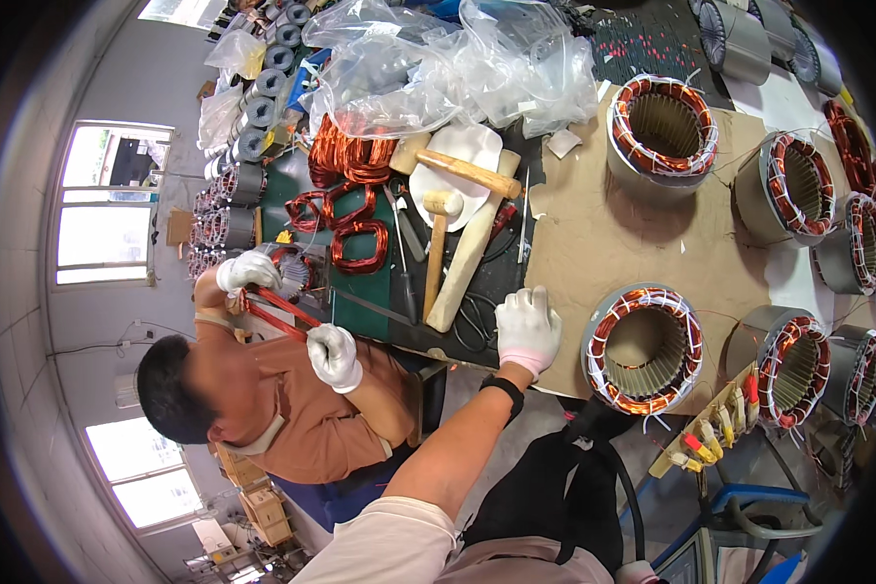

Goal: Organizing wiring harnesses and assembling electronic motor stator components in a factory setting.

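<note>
Papered bench [574, 229] — white-laced copper-wound stator [674, 362]; left fingers [526, 310] unclenched, right hand [638, 573] unclear

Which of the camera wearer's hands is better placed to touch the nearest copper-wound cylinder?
Probably the left hand: it is close beside the cylinder. The right hand barely shows at the picture's lower edge.

On the counter [505, 278], my left fingers [528, 308] rest between the mallet [437, 243], at left, and a motor core [657, 368], at right. A second core [662, 136] stands behind the first; plastic bags [448, 73] lie behind the mallet; a co-worker [326, 428] sits at far left.
</note>
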Demonstrator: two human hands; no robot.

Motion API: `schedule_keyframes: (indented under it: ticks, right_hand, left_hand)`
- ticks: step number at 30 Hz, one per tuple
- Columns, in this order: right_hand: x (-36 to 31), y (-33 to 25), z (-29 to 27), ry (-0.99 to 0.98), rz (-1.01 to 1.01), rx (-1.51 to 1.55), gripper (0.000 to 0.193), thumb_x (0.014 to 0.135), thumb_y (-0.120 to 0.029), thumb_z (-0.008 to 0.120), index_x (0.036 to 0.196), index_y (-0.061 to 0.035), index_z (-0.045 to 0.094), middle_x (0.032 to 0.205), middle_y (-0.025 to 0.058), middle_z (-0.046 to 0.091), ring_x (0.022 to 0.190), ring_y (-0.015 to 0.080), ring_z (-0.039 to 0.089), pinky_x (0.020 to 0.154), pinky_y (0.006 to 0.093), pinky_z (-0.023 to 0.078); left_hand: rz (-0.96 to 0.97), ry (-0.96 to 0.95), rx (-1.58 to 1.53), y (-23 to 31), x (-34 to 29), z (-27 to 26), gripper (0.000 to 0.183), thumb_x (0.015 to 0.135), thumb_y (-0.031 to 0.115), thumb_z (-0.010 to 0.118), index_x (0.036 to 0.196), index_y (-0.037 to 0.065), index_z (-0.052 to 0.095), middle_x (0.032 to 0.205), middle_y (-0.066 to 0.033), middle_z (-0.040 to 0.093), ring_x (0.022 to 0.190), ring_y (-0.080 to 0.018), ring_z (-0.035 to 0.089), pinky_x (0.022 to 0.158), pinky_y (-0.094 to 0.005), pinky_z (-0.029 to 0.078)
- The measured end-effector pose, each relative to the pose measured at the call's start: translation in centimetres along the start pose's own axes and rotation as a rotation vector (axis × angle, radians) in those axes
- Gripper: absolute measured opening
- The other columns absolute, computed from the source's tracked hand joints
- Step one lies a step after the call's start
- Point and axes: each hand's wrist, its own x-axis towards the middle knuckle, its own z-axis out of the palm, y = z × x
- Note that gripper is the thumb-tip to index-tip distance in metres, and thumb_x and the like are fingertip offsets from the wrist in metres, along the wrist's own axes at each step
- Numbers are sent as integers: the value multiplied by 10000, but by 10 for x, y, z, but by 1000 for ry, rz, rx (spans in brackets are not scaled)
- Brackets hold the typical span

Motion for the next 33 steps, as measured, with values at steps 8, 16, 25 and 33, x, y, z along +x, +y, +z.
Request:
schedule_keyframes:
  ticks: [8, 16, 25, 33]
  right_hand:
    - [-7, -2, 7, -29, -18, -23, 310, 813, -363, 653, 819, -95, 810, 819, 166, 766, 832, 368, 758, 733, 472, 593]
    - [-23, -2, 17, -61, -14, -42, 331, 817, -379, 646, 818, -92, 809, 817, 166, 765, 834, 370, 757, 733, 474, 591]
    - [-87, -18, 57, -101, 101, 32, 353, 822, -398, 638, 816, -88, 807, 815, 166, 765, 835, 372, 757, 733, 476, 589]
    - [-111, -67, -31, -146, 208, 132, 294, 821, -327, 662, 908, -99, 826, 892, 175, 778, 888, 382, 766, 771, 478, 607]
  left_hand:
    - [-23, -43, -14, -1, 1, 0, 287, 852, 191, 682, 1073, 55, 558, 1018, -174, 626, 956, -376, 602, 825, -507, 450]
    - [-28, -46, -25, 3, 1, -3, 272, 848, 180, 682, 1059, 58, 561, 1012, -176, 628, 964, -380, 602, 829, -515, 450]
    - [14, -11, 82, 0, 0, 4, 289, 848, 214, 664, 1064, 64, 547, 1000, -168, 617, 969, -368, 604, 817, -523, 453]
    - [-16, -21, -43, 7, 4, -4, 290, 832, 145, 678, 1078, 69, 545, 1010, -189, 589, 995, -402, 569, 862, -531, 429]
